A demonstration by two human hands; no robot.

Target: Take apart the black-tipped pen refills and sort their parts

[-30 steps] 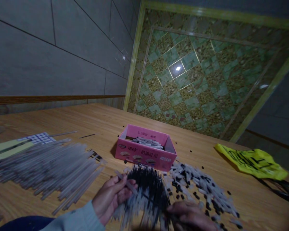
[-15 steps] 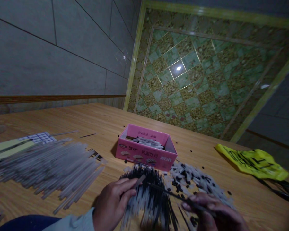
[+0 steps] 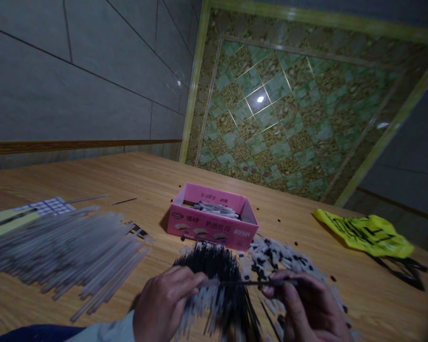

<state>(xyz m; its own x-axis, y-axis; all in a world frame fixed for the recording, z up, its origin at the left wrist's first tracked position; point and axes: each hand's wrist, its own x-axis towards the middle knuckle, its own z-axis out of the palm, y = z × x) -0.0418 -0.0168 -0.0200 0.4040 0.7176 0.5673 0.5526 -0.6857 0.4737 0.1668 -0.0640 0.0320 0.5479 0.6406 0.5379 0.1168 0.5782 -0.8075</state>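
Note:
My left hand (image 3: 164, 299) is closed in a pinch on a small greyish sleeve-like piece (image 3: 210, 282). Opposite it, my right hand (image 3: 308, 304) grips a thin dark stick (image 3: 248, 283), held level. The stick's left end meets the small piece; blur hides whether it is inside. Below both hands lies a heap of black sticks with pale lower parts (image 3: 212, 263). Small white and black pieces (image 3: 288, 259) are scattered beside my right hand. Just behind the heap stands a pink open box (image 3: 210, 228) with pale sticks in it.
Many long translucent tubes (image 3: 67, 251) are spread on the wooden table (image 3: 139, 175) at left, beside a yellow-green pad (image 3: 7, 223) and a blue-checked sheet (image 3: 48, 206). A yellow bag with black handles (image 3: 367, 232) lies at right. Tiled walls rise behind.
My right hand has raised and levelled the dark stick, which was slanted. Its tip now meets the small piece in my left hand. The view has shifted slightly.

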